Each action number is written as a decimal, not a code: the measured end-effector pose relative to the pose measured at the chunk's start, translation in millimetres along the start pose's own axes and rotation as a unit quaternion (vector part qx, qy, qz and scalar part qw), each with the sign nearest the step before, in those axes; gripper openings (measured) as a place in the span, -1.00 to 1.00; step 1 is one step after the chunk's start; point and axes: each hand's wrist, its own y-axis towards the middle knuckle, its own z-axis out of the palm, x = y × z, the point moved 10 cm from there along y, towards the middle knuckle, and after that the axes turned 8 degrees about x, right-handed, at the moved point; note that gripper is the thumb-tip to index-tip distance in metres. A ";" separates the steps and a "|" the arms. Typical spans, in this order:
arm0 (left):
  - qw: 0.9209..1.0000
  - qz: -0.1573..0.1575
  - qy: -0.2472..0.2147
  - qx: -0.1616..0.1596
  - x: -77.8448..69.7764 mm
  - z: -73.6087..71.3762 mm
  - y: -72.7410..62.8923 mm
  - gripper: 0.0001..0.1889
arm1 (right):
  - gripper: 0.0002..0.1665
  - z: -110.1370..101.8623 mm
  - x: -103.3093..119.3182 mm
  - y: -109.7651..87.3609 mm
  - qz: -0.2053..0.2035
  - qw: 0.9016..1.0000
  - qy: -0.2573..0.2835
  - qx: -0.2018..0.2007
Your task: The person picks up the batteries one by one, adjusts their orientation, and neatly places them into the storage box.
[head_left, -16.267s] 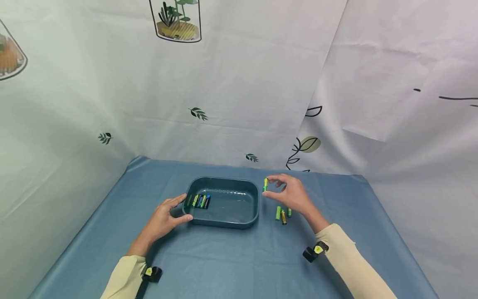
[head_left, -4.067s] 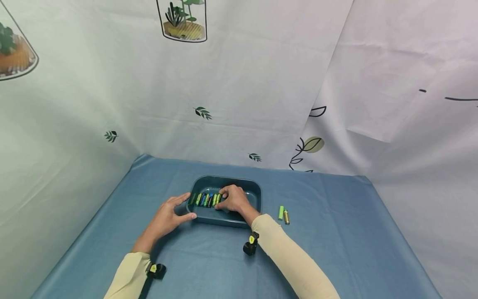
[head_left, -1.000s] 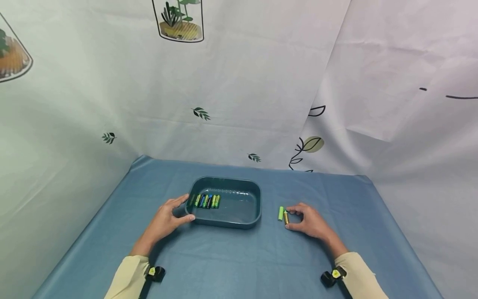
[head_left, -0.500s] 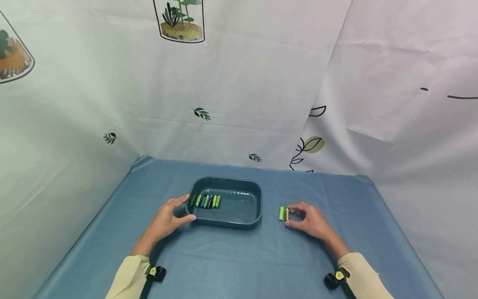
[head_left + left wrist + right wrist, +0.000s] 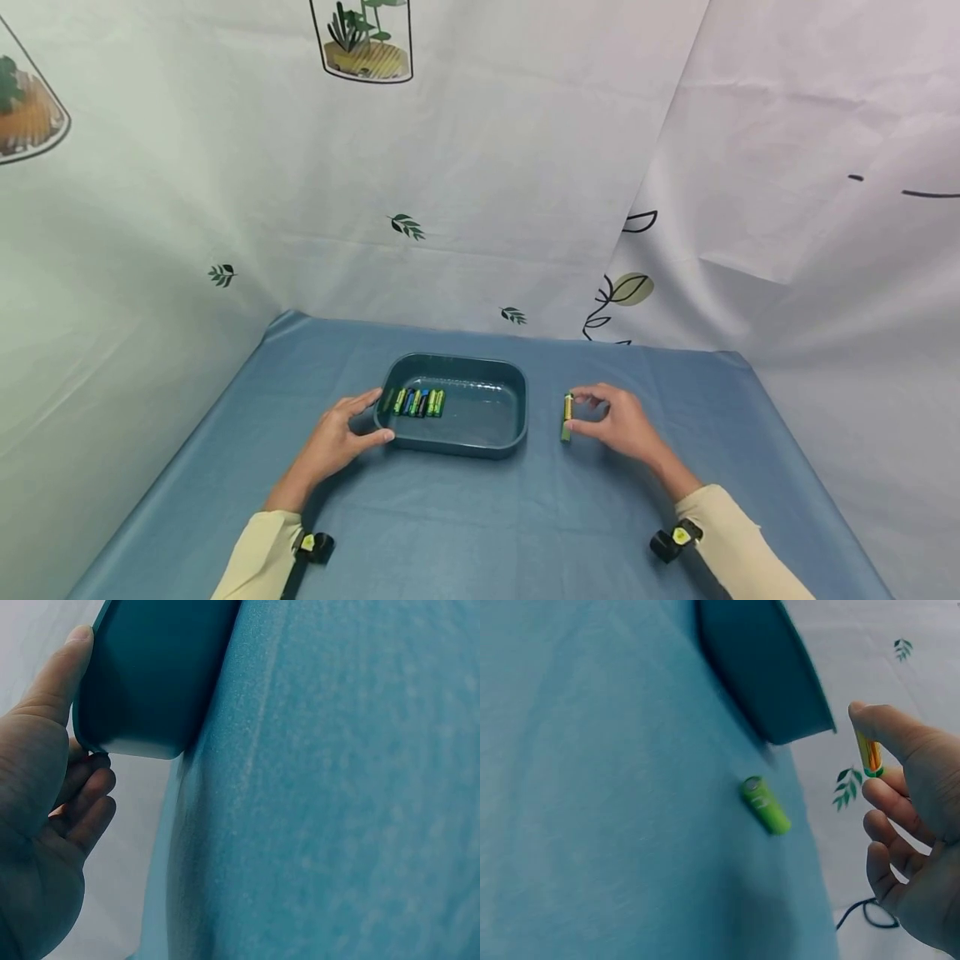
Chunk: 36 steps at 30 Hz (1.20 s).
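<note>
Between thumb and fingertips, my right hand [image 5: 618, 423] pinches a gold-and-green battery [image 5: 870, 756], raised off the cloth. Below it, a light green battery [image 5: 766, 807] lies on the cloth, partly covered in the head view by the held one. My left hand [image 5: 330, 442] holds the left end of a dark teal tray [image 5: 450, 447], thumb on the near rim and fingers at the far left side. Inside the tray, several batteries [image 5: 418, 403] in green, blue and black lie side by side in a row toward the left end.
A blue cloth [image 5: 465, 525] covers the table. White patterned fabric [image 5: 480, 167] hangs behind and at both sides. A small black camera is strapped to each wrist. The tray's right part shows bare floor [image 5: 480, 417].
My right hand has picked the gold-and-green battery up from the cloth and moved it up and slightly left. Earlier, more batteries were added to the tray's row. My left hand stays on the tray.
</note>
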 end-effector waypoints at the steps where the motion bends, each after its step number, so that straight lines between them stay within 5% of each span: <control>1: 1.000 0.000 0.001 -0.001 -0.1 -0.3 -0.1 -0.12 | -0.43 -1.4 3.3 2.5 -0.002 1.000 0.001 0.001; 17: 1.000 0.008 0.005 -0.005 -1.1 -0.4 1.3 -0.11 | -0.36 0.1 46.2 53.5 -0.005 1.000 0.000 0.029; 28: 1.000 0.004 0.005 0.001 0.5 -5.2 1.7 -0.12 | -0.39 17.0 72.5 94.6 -0.009 0.998 0.035 0.048; 36: 1.000 0.004 -0.005 0.003 -0.8 0.2 0.3 -0.12 | -0.40 43.6 81.8 106.4 -0.011 0.996 0.071 0.055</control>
